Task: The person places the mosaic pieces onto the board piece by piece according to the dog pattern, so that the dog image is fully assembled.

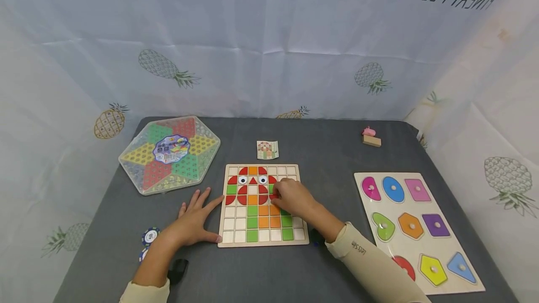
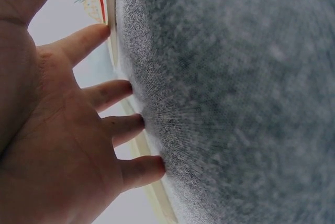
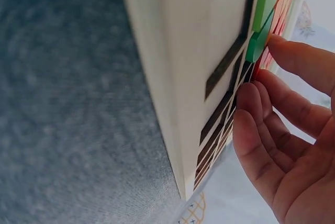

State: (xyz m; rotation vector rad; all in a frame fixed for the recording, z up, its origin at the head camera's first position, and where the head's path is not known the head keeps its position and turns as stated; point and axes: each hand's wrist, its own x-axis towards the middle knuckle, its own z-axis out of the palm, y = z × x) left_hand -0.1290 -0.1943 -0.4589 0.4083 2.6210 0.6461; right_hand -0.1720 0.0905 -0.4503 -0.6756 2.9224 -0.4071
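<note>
A wooden puzzle board (image 1: pixel 227 244) with a grid of square recesses lies mid-table, partly filled with red, orange, green and eyed tiles in a figure pattern. My left hand (image 1: pixel 191 223) is spread along the board's left side, its thumb and index fingertip against the frame. In the left wrist view its other fingertips rest on the dark cloth. Over the board's right half, my right hand (image 1: pixel 294 198) pinches a red tile (image 3: pixel 256 71) between thumb and index finger. Beside that tile, green tiles (image 3: pixel 268 4) show in the right wrist view. The fingers partly hide the red tile.
Behind the board lies a small pattern card (image 1: pixel 267 150). A hexagonal game box (image 1: pixel 170 153) sits at back left, poker chips (image 1: pixel 150 236) by the left forearm. A shape-peg board (image 1: pixel 404 242) occupies the right. A wooden block (image 1: pixel 372 140) with a pink figure (image 1: pixel 368 131) stands at back right.
</note>
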